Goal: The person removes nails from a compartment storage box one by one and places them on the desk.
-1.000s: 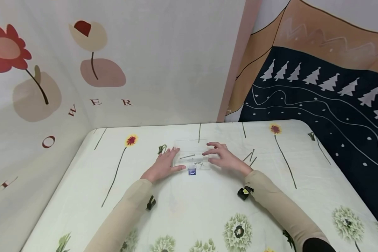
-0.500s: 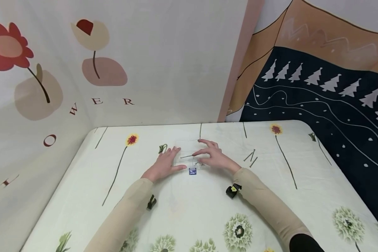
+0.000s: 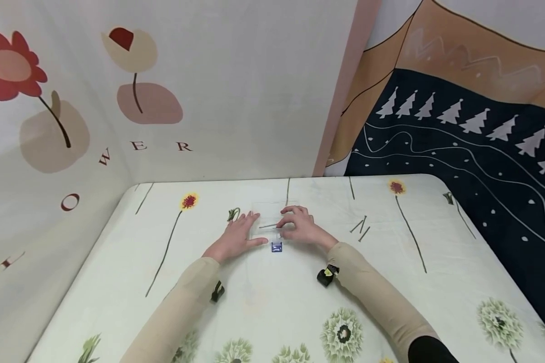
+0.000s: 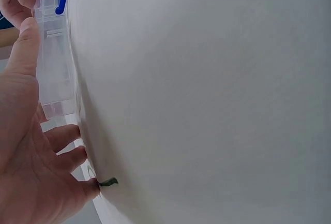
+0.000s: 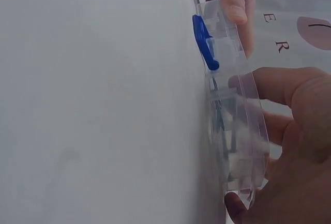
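Note:
A clear plastic compartment box (image 3: 260, 233) with a blue latch (image 3: 276, 247) lies on the table. My left hand (image 3: 236, 238) rests at its left side, fingers straight and spread, the thumb by the front edge. My right hand (image 3: 302, 227) has its fingers bent down into the box's right part. A thin metal piece, nail or screw (image 3: 268, 226), lies in the box near these fingertips. In the right wrist view, slim dark metal pieces (image 5: 220, 107) show through the box wall (image 5: 248, 94). Whether the right fingers pinch one is hidden.
Several loose nail-like pieces (image 3: 357, 225) lie on the table to the right of the box. A flower-print cloth (image 3: 272, 302) covers the table. Behind it rises a white fabric wall (image 3: 254, 101), with a dark, tree-print cloth (image 3: 418, 146) at the right.
My right hand has moved left over the box and its fingers have bent down into it. The left hand and the box have stayed in place.

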Tool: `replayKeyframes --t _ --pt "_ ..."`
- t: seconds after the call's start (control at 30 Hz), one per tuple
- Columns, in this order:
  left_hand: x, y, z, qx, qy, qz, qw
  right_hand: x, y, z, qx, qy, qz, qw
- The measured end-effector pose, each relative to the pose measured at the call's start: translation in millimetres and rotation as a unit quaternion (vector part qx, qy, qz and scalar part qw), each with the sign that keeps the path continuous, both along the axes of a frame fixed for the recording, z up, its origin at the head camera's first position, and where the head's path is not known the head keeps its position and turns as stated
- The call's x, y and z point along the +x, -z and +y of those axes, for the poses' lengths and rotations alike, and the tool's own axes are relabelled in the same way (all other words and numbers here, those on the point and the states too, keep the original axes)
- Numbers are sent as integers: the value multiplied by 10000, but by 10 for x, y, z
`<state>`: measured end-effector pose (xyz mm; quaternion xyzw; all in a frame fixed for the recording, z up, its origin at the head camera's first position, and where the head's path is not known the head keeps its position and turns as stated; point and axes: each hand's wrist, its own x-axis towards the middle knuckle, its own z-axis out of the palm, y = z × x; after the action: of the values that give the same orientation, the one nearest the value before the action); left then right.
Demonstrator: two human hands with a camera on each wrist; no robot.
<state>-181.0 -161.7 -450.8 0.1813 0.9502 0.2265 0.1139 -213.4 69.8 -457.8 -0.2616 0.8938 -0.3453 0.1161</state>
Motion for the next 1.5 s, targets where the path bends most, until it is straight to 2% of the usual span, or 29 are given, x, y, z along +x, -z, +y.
replayKeyframes --t 0.17,0.47,0.7,1.0,1.27,1.5 --pt "-7 13 -8 -18 5 -13 10000 2 20 1 -110 52 -11 9999" --pt "-7 16 -3 -78 1 -13 10000 8 5 28 -581 478 -105 9971" --pt "-4 11 3 -67 -5 18 10000 -12 -18 56 -853 473 115 9952" --pt "-1 13 1 -144 8 23 9999 -59 -41 196 -1445 701 415 9861" --pt "21 -25 -3 -62 27 104 9999 -56 -91 400 -1323 994 437 9852" --pt "13 -6 -4 -62 44 92 9999 -39 -95 544 -1067 1010 748 9863"
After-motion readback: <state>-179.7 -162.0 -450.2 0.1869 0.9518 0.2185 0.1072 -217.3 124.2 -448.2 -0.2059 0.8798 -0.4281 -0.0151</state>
